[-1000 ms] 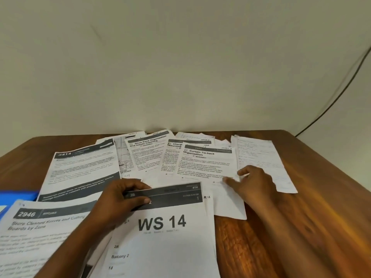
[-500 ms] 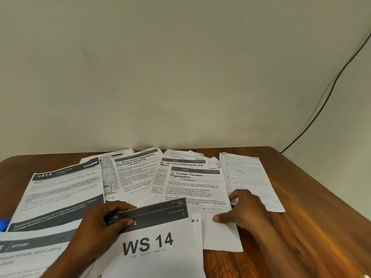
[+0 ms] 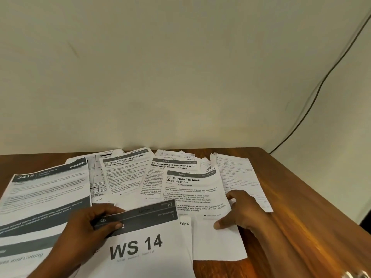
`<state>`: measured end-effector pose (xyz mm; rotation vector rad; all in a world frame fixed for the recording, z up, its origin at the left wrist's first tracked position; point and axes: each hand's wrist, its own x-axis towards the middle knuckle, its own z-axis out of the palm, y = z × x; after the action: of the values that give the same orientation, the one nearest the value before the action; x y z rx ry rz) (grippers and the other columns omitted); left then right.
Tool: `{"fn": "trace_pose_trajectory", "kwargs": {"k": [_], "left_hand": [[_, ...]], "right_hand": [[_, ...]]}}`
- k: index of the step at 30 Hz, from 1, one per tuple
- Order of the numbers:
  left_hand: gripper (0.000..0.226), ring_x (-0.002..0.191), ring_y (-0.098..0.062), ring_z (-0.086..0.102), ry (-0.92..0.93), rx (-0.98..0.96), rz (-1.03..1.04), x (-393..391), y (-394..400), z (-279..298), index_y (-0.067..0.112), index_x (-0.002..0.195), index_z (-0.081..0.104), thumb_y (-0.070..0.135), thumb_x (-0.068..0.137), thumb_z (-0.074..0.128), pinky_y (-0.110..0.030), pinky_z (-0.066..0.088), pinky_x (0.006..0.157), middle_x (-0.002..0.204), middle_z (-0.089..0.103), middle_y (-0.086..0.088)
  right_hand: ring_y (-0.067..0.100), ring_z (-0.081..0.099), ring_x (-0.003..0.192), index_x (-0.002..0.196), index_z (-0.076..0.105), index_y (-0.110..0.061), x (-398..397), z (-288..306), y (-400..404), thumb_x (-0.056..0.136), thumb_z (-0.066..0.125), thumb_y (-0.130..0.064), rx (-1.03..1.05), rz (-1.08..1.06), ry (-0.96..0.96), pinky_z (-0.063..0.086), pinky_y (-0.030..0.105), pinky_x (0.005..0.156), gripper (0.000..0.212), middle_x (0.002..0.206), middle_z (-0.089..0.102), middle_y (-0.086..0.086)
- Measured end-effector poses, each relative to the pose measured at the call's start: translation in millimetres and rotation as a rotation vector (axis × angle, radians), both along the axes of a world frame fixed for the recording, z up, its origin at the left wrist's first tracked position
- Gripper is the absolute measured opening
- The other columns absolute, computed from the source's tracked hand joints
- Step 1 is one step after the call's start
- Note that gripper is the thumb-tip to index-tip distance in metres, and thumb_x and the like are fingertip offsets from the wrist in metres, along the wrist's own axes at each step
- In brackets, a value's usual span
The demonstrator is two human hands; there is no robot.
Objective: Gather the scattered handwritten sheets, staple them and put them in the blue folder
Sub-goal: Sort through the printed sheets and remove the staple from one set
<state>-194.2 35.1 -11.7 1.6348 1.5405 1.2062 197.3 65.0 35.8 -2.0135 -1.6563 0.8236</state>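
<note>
We saw a plain cream wall with a thin dark cable running down its right side, and below it the brown wooden bench covered in overlapping paper. Largest among the sheets was the white printed page headed "WS 14" with a dark grey band, lying nearest us; to its left lay the grey-banded printed page numbered 3414, and behind it the printed "Curtain Tie-back Organization" page. The things we wanted, the white handwritten sheets, lay at the far right of the spread, one in plain sight and others only peeking out behind the printed pages. The blue folder and a stapler were not in view. Our left hand had its grip pinching the top edge of the "WS 14" page, thumb on top and fingers curled at the edge. Our right hand lay with its grip spread, fingers straight on the tie-back page, just beside the handwritten sheet. We judged the sorting was only beginning. To do it well, we thought it best to lift the printed pages aside, pin them flat with one hand, and slide each handwritten sheet out by an edge, squaring the stack before any stapling, lest a printed page get caught between them.
</note>
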Motion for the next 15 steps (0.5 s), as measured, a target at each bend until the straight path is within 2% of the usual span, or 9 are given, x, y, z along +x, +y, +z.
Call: {"fn": "trace_pose_trajectory", "kwargs": {"k": [4, 7, 8, 10, 12, 15], "left_hand": [[0.034, 0.098, -0.011, 0.073, 0.001, -0.014, 0.009, 0, 3, 0, 0.036, 0.088, 0.084, 0.007, 0.073, 0.093, -0.025, 0.054, 0.080, 0.097, 0.080, 0.015], [0.033, 0.095, -0.010, 0.073, 0.006, -0.021, 0.014, 2, 2, 2, 0.031, 0.094, 0.083, 0.005, 0.075, 0.091, -0.021, 0.053, 0.074, 0.100, 0.079, 0.014], [0.033, 0.093, -0.011, 0.073, 0.009, -0.024, 0.017, 3, 1, 2, 0.031, 0.094, 0.083, 0.005, 0.076, 0.090, -0.022, 0.054, 0.073, 0.099, 0.079, 0.014], [0.033, 0.088, -0.011, 0.075, 0.015, -0.022, 0.024, 3, 1, 2, 0.032, 0.093, 0.082, 0.004, 0.077, 0.090, -0.024, 0.055, 0.071, 0.095, 0.079, 0.014], [0.033, 0.086, -0.008, 0.075, 0.013, -0.013, 0.022, 4, -1, 4, 0.032, 0.092, 0.082, 0.003, 0.078, 0.089, -0.019, 0.055, 0.069, 0.093, 0.079, 0.015], [0.034, 0.090, -0.008, 0.075, 0.017, 0.002, 0.012, 5, -2, 6, 0.035, 0.093, 0.082, 0.006, 0.077, 0.090, -0.019, 0.055, 0.073, 0.093, 0.079, 0.015]], "right_hand": [[0.012, 0.052, 0.109, 0.135, 0.053, -0.026, 0, 4, -4, 0.055, 0.103, -0.026, -0.005, 0.050, 0.033, 0.051, 0.031, 0.093, 0.094, 0.139, 0.059, -0.005], [0.016, 0.053, 0.122, 0.139, 0.047, -0.030, -1, 8, -8, 0.058, 0.102, -0.023, -0.004, 0.093, 0.033, 0.048, 0.031, 0.096, 0.099, 0.143, 0.056, -0.008], [0.017, 0.053, 0.126, 0.140, 0.046, -0.031, -1, 10, -10, 0.058, 0.102, -0.023, -0.005, 0.108, 0.036, 0.047, 0.031, 0.098, 0.100, 0.142, 0.055, -0.011], [0.011, 0.049, 0.120, 0.133, 0.044, -0.036, -3, 11, -11, 0.057, 0.103, -0.025, 0.014, 0.126, 0.058, 0.044, 0.030, 0.097, 0.096, 0.128, 0.053, -0.018], [0.006, 0.052, 0.114, 0.127, 0.051, -0.033, -6, 7, -7, 0.056, 0.103, -0.034, 0.084, 0.063, 0.140, 0.046, 0.030, 0.095, 0.087, 0.122, 0.056, -0.021], [0.014, 0.070, 0.098, 0.110, 0.066, -0.026, -8, -5, 3, 0.069, 0.095, -0.041, 0.223, -0.180, 0.371, 0.060, 0.039, 0.087, 0.053, 0.109, 0.073, -0.008]]}}
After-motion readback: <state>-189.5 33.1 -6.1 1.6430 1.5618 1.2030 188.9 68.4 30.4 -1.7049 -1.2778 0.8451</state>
